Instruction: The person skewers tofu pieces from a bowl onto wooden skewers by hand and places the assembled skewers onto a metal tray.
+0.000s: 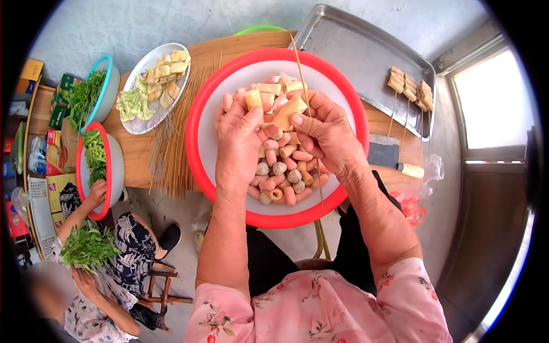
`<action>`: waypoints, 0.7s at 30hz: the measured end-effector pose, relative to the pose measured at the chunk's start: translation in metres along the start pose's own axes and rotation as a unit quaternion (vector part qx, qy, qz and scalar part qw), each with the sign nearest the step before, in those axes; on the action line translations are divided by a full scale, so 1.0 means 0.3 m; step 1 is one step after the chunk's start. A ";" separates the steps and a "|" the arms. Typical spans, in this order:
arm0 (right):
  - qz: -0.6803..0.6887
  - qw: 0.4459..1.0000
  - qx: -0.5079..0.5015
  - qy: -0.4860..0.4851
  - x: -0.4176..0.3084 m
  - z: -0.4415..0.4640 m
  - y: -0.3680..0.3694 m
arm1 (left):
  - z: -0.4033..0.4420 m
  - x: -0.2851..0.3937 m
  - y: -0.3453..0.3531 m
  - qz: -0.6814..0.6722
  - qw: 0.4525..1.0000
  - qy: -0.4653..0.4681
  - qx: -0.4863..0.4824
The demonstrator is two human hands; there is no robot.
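Note:
My left hand (pixel 240 137) is closed over the bowl, its thumb and fingers pinching a folded piece of tofu skin (pixel 291 111). The right hand (pixel 329 134) is closed too, holding a long thin bamboo skewer (pixel 299 66) that slants up past the bowl's far rim; its thumb presses the same tofu skin. Whether the skewer's point has pierced the piece is hidden by my fingers. Under both hands, the red-rimmed white bowl (pixel 204 74) holds small pink sausages (pixel 290 195), greyish balls (pixel 279 168) and tan rolls (pixel 274 194).
Loose bamboo skewers (pixel 174 148) lie left of the bowl, beside an oval plate (pixel 135 127) of cut pieces. At right are a metal tray (pixel 354 43) with several filled skewers (pixel 410 86) and a cleaver (pixel 384 152). A seated person holds leafy greens (pixel 88 246) at lower left.

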State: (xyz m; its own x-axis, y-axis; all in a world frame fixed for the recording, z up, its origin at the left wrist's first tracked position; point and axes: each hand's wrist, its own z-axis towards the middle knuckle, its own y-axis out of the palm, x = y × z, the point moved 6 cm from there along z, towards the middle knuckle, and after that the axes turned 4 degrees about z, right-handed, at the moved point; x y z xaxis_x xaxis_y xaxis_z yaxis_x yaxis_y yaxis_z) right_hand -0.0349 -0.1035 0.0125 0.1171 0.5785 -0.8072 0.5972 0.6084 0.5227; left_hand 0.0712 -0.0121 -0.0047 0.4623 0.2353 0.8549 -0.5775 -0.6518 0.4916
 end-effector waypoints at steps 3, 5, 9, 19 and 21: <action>0.035 0.999 -0.007 0.001 0.013 0.005 -0.015 | -0.009 -0.017 0.005 -0.006 0.999 -0.032 -0.040; 0.038 0.999 0.029 0.013 0.027 0.006 -0.024 | -0.008 -0.068 -0.011 -0.060 0.994 -0.068 -0.065; 0.037 0.998 0.059 0.006 0.012 0.000 -0.022 | -0.027 -0.040 0.036 0.019 0.999 -0.034 0.011; -0.028 0.995 0.096 -0.010 0.009 -0.016 -0.019 | -0.017 0.013 0.012 0.097 0.993 0.040 0.062; -0.044 0.997 0.064 0.010 0.009 -0.022 -0.011 | 0.002 0.013 -0.017 0.052 0.996 0.028 0.064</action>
State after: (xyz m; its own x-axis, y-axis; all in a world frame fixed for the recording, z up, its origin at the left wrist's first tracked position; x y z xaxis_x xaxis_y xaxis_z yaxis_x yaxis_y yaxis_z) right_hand -0.0418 -0.1003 0.0105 0.0441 0.5372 -0.8423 0.7009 0.5842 0.4093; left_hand 0.0763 -0.0082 -0.0038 0.3632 0.1993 0.9102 -0.5283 -0.7606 0.3773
